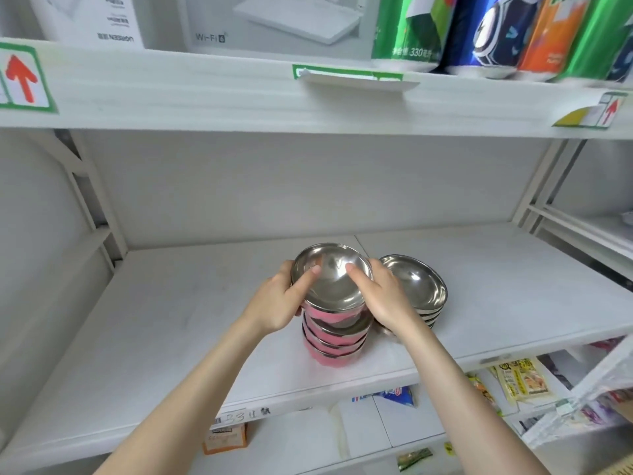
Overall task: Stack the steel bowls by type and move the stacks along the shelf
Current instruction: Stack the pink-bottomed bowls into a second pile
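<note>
A stack of several pink-sided steel bowls (334,341) stands near the front of the white shelf (171,320). Both hands grip the top bowl (334,286) of this stack at its rim. My left hand (284,303) holds its left side with the thumb inside the bowl. My right hand (383,296) holds its right side, thumb also inside. Right behind it, touching or nearly so, sits a lower stack of plain steel bowls (423,289), partly hidden by my right hand.
The shelf above (239,94) carries white boxes (270,22) and drink cans (496,32). Snack packets (522,378) lie on the shelf below. Metal uprights (92,197) frame both sides.
</note>
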{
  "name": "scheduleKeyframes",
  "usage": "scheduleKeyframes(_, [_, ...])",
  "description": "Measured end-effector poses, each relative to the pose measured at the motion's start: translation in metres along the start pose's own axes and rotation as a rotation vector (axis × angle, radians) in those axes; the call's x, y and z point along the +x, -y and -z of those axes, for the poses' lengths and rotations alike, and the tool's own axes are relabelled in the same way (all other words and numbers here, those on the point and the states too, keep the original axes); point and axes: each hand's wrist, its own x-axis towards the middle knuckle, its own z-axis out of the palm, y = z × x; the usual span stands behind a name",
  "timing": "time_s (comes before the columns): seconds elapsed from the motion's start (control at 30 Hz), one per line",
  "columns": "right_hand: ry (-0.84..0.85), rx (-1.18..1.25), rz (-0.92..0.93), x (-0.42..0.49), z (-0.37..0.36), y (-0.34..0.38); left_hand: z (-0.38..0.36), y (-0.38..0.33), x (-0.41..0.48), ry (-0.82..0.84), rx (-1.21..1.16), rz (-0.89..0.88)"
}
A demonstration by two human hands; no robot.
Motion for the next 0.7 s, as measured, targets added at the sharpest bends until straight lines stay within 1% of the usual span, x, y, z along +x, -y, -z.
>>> scheduleKeyframes(0.2, [0.015, 0.040, -0.052, 0.006, -0.005, -0.031, -0.026, 0.015, 0.017, 0.019, 0.074, 0.040])
scheduleKeyframes(0.37, [0.037, -0.006, -0.078, 0.007, -0.009, -0.043, -0.033, 0.019, 0.019, 0.029, 0.148, 0.053])
scheduleKeyframes(0.43, [0.039, -0.052, -0.082, 0.009, -0.009, -0.043, -0.032, 0.019, 0.021, 0.031, 0.177, 0.056])
scheduleKeyframes(0.6, [0.009, -0.255, -0.076, 0.011, -0.012, -0.044, -0.034, 0.022, 0.022, 0.057, 0.327, 0.052])
scheduleKeyframes(0.7, [0.015, -0.371, -0.075, 0.011, -0.016, -0.044, -0.035, 0.025, 0.021, 0.078, 0.355, 0.087])
